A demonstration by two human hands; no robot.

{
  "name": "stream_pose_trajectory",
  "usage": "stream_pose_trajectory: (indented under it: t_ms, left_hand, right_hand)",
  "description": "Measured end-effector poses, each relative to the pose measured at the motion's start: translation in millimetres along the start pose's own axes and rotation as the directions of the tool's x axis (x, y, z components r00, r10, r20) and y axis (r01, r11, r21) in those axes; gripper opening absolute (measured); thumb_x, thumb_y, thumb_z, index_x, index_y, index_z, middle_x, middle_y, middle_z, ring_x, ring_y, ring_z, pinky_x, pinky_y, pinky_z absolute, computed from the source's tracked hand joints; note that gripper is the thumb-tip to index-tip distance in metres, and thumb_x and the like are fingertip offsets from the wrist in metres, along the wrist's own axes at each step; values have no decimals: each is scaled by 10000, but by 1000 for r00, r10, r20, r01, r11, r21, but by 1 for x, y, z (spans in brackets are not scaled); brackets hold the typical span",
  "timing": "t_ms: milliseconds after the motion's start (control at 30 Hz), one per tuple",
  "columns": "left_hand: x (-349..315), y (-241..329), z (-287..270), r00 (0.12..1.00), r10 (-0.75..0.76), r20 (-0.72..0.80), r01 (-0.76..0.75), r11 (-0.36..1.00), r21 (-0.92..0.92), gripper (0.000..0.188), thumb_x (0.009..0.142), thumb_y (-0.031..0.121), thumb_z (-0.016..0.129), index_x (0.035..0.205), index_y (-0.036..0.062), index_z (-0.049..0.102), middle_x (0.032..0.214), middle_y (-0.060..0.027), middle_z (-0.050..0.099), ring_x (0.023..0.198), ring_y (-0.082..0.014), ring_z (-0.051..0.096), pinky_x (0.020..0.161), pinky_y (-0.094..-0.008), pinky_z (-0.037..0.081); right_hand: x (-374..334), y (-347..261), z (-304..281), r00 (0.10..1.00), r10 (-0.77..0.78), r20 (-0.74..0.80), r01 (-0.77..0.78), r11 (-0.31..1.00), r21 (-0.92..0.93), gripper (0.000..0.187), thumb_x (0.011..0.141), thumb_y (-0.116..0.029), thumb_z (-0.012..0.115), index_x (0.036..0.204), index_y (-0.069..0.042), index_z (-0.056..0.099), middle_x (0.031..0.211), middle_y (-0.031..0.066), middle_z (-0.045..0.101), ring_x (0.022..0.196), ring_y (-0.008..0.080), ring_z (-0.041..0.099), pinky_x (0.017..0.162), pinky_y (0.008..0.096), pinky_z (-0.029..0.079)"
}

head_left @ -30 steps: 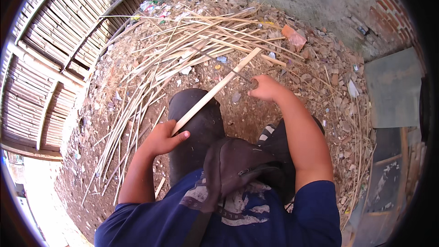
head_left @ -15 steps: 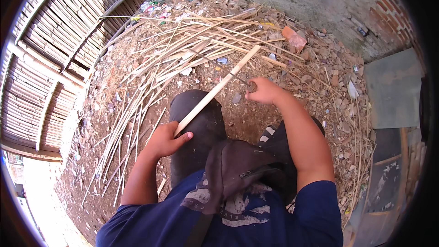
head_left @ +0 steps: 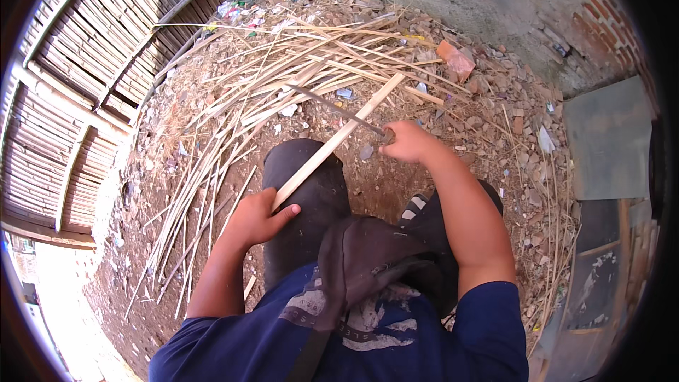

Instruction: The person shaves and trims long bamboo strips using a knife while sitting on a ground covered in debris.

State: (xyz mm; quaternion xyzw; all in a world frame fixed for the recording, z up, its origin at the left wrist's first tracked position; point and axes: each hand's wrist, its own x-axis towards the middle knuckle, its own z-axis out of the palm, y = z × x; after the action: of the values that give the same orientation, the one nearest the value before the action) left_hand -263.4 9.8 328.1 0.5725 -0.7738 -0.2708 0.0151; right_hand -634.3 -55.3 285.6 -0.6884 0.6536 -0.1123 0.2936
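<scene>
My left hand (head_left: pixel 260 216) is closed around the lower end of a pale bamboo strip (head_left: pixel 318 160). From there the strip slants up and away to the right, passing over my dark-trousered knee (head_left: pixel 300 233). In my right hand (head_left: pixel 409 143) is the handle of a long, narrow-bladed knife (head_left: pixel 331 106), its blade pointing up and left. That blade crosses over the strip's upper half; whether its edge touches the wood I cannot tell.
Beyond my knees a heap of loose bamboo strips (head_left: pixel 283 71) lies on rubble-strewn ground. An orange brick piece (head_left: pixel 456 61) sits at its right end. Slatted bamboo panels (head_left: pixel 106 35) stand left, a brick wall (head_left: pixel 488 0) at the back, and a grey board (head_left: pixel 608 141) right.
The knife's blade has turned, so its flat side shows wider and its tip sits slightly lower. Both hands stay nearly in place, and the strip has barely shifted.
</scene>
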Motion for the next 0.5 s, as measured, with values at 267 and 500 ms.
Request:
stream_pose_trajectory:
  t_ms: [267,500]
  left_hand:
    - [-1,-1,-4,999,12,39,-11,1000,-23,612,881,585,689,896,-17,582,802,-266,648,815,-452,658,731,-500,496]
    - [2,0,-2,1000,11,25,-11,1000,2,603,882,579,692,886,-14,583,789,-256,646,796,-441,656,722,-499,493]
  right_hand:
    - [10,35,-19,989,92,118,-118,962,244,347,752,-295,800,986,-58,703,870,138,716,851,301,693,777,421,531]
    - [-3,7,-9,1000,3,-9,-3,999,38,394,780,-311,798,1036,-28,699,899,146,721,872,291,703,791,412,539]
